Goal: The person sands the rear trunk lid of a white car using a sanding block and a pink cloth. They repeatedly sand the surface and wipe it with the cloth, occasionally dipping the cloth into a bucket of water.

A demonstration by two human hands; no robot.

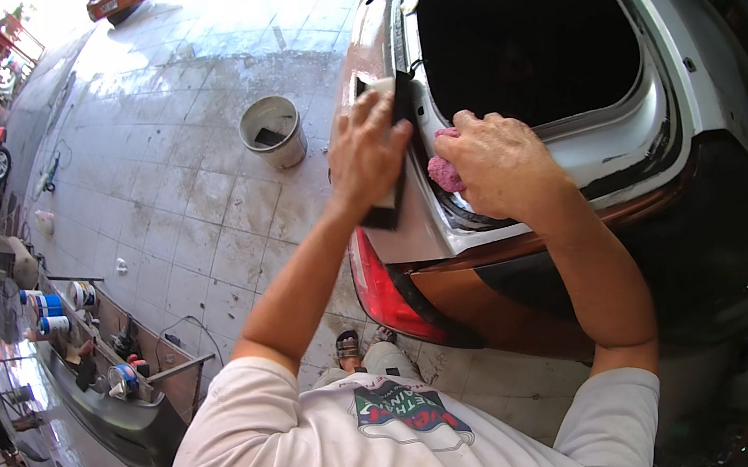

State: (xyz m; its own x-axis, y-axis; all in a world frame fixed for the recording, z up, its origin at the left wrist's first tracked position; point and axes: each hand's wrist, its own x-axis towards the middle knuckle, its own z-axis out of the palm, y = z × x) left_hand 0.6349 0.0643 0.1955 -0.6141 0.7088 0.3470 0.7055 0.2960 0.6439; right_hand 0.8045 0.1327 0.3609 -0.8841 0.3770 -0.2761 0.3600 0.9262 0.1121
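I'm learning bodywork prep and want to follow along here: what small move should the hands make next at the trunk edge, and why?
Probably slide the dark sanding block a little further along the white primed edge beside the trunk opening. The left hand presses the block flat against that edge, and the right hand holds a pink cloth just beside it, seemingly placed to wipe right behind it.

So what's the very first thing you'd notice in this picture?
Two bare hands in the middle, pressed on the white rear edge of a car beside its dark open boot. The left hand holds a dark flat block against the panel, and the right hand clutches a pink cloth. Next you'd spot the red tail light below them and a grey bucket standing on the wet tiled floor to the left.
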